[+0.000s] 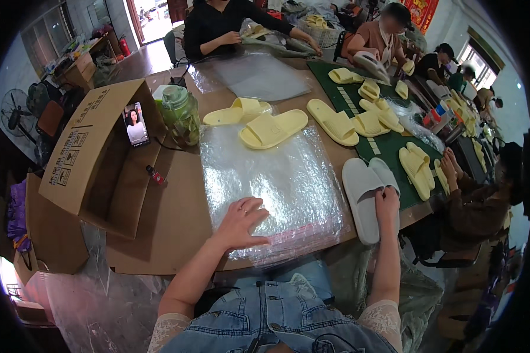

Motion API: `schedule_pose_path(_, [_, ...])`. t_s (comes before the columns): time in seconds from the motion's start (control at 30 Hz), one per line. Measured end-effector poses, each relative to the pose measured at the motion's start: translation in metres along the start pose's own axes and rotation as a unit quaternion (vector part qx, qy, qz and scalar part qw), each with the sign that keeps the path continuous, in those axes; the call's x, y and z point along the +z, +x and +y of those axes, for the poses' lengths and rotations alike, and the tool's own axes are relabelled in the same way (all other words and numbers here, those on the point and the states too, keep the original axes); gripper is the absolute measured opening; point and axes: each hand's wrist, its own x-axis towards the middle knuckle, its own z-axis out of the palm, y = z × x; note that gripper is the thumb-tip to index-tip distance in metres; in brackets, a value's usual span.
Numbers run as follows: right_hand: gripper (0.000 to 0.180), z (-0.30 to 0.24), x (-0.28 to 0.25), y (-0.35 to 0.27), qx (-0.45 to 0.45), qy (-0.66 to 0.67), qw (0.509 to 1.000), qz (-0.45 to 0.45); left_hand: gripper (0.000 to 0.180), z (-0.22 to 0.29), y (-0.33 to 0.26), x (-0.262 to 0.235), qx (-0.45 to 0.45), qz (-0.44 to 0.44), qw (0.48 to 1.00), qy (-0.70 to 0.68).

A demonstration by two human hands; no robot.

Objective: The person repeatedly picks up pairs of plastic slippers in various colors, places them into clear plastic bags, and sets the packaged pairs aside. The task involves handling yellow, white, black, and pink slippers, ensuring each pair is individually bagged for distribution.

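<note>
My left hand (241, 225) rests with its fingers spread on a stack of clear plastic bags (277, 182) at the table's near edge. Closed on a pair of pale grey slippers (360, 197), my right hand (387, 206) grips near the strap of the right-hand one. The two slippers lie side by side at the right of the bags, partly over the table edge. At the far end of the stack are two yellow slippers (274, 128), one overlapping the other. Another yellow slipper (333, 122) lies just beyond the grey pair.
A cardboard box (88, 153) stands on the left with a phone (136, 125) against it. Beside it are a green-tinted jar (179, 115) and a small red bottle (155, 175). More yellow slippers lie along a green mat (394, 141). Several people work around the table.
</note>
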Motion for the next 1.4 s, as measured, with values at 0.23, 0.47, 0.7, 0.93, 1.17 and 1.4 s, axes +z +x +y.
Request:
schedule_pose_path(0.23, [0.009,-0.051,-0.036,-0.05,-0.01,0.198,0.979,0.036,0.041,-0.009,-0.006,0.015,0.015,0.029,0.999,0.024])
schedule_pose_path(0.47, [0.032,-0.089,-0.067,-0.088,-0.053,0.273,0.96,-0.016,0.014,-0.008,0.001,0.015,0.03,0.129,0.991,-0.019])
schedule_pose_path(0.7, [0.036,-0.129,-0.115,-0.109,-0.121,0.358,0.901,-0.211,0.013,0.013,0.014,0.008,-0.053,0.13,0.989,-0.055])
schedule_pose_path(0.93, [0.033,-0.131,-0.116,-0.11,-0.159,0.335,0.865,-0.338,0.012,0.045,0.054,0.007,-0.16,0.091,0.939,-0.292])
schedule_pose_path(1.17, [0.018,-0.143,-0.099,-0.115,-0.238,0.147,0.921,-0.27,0.012,0.066,0.065,0.002,-0.088,0.082,0.981,-0.151])
schedule_pose_path(1.4, [0.021,-0.169,-0.064,-0.117,-0.198,0.161,0.939,-0.231,0.012,0.09,0.063,0.012,0.024,0.084,0.994,-0.071])
